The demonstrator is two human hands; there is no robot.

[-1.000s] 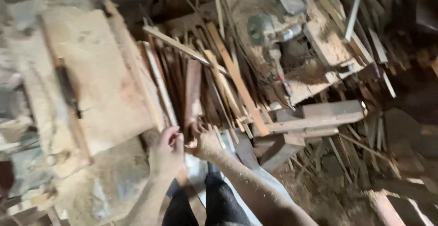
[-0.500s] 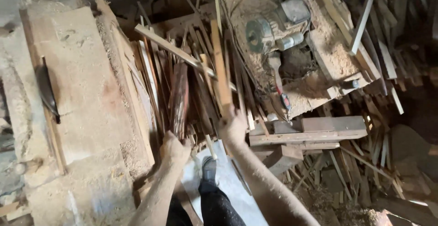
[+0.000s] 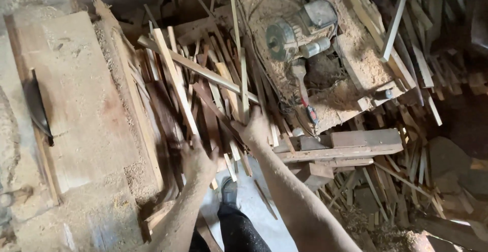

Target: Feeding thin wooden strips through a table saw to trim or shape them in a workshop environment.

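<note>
Both hands are gripping wood strips (image 3: 203,104) in the floor pile beside the sawdusty counter (image 3: 76,104): left hand (image 3: 198,163) closing on one, right hand (image 3: 255,128) clasping another.

Loose slats (image 3: 203,99) crowded the gap between the plank (image 3: 76,99) and the sawdust-covered motor (image 3: 300,31), leaving little room. Both hands (image 3: 198,160) (image 3: 256,130) were wedged among them. Only the pale floor (image 3: 254,201) by the shoe (image 3: 230,191) lay open.
</note>
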